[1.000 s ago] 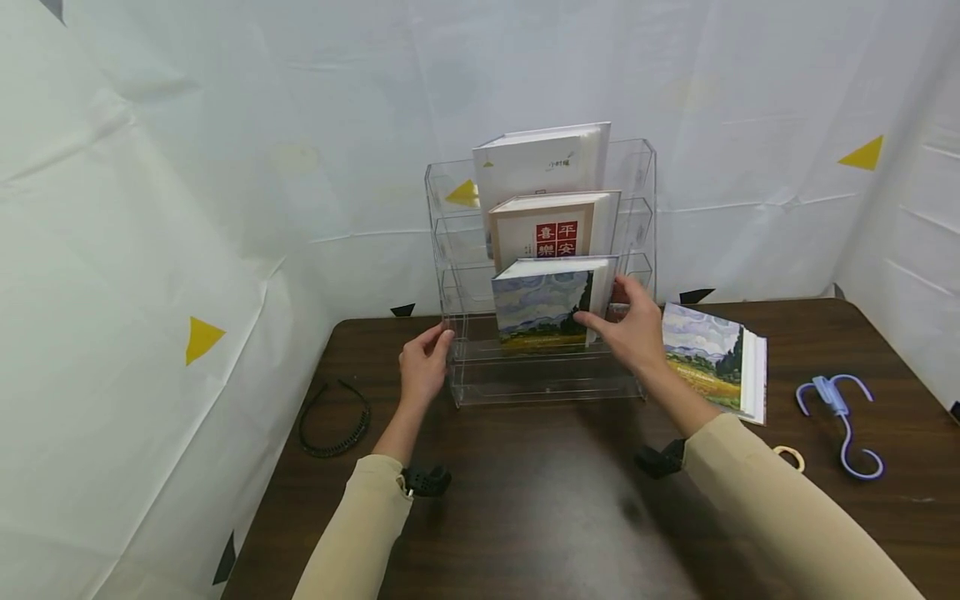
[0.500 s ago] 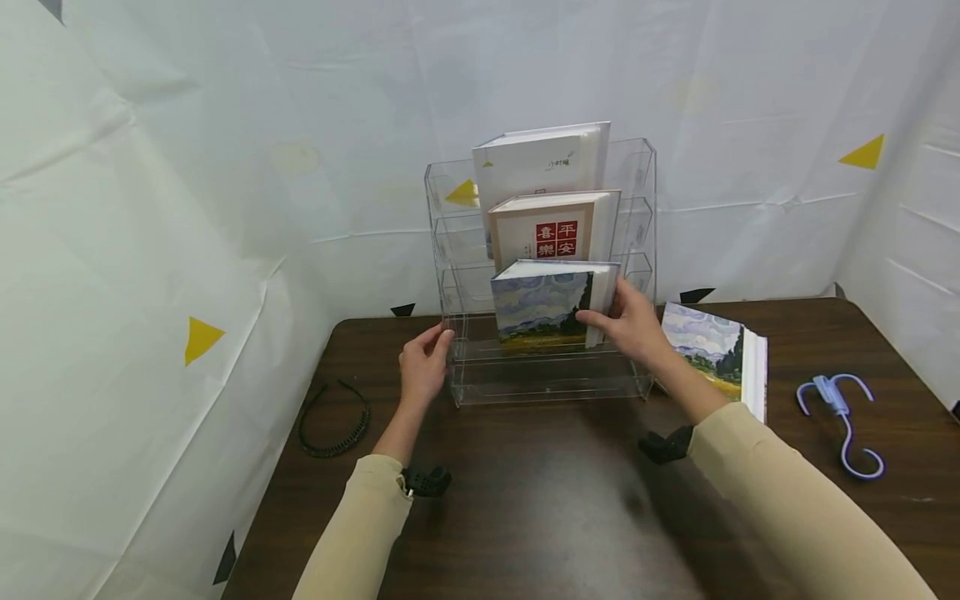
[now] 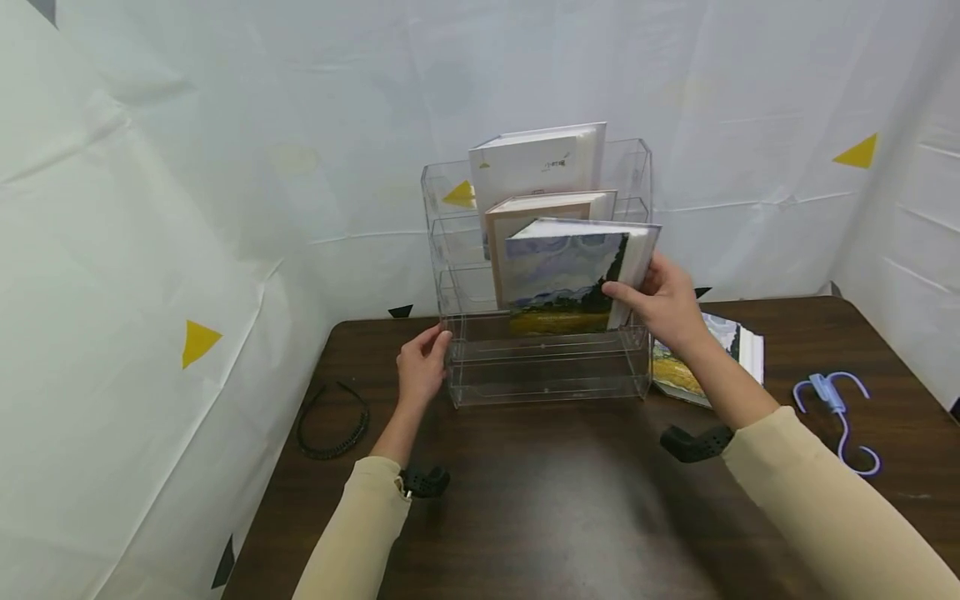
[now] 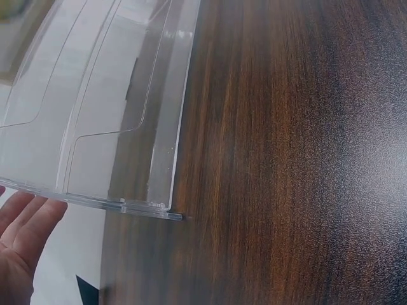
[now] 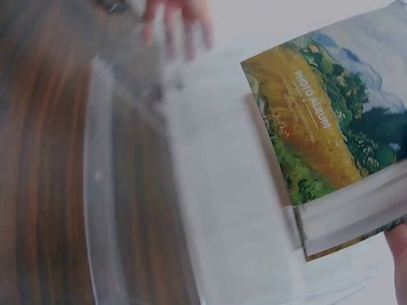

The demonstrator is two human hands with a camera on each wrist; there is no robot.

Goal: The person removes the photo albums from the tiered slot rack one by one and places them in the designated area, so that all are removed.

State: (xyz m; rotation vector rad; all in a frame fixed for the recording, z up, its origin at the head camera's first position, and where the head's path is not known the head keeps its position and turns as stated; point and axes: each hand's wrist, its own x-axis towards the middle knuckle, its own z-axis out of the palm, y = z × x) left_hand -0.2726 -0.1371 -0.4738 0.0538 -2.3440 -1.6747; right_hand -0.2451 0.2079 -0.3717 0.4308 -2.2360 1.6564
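Observation:
My right hand (image 3: 667,304) grips a landscape-covered photo album (image 3: 558,279) by its right edge, thumb on the front cover. The album (image 5: 318,121) is tilted in the right wrist view, its lettering legible. It stands in front of the clear tiered rack (image 3: 547,392) and partly covers a beige book (image 3: 497,242). Higher up, a white book (image 3: 525,167) rests in the rack. My left hand (image 3: 422,367) touches the rack's left side with its fingertips; in the left wrist view the fingers (image 4: 38,222) lie against the clear side panel (image 4: 95,202).
Another landscape-covered album (image 3: 678,371) lies on the dark wooden table (image 3: 540,517) right of the rack, partly behind my right forearm. Further right is a blue-purple hook hanger (image 3: 832,396). At the left lies a black headband (image 3: 330,450). A white sheet wall (image 3: 360,125) stands behind the rack.
My right hand has moved up and to the right with the album, which now covers the beige book's red characters. My left hand stays at the rack's side.

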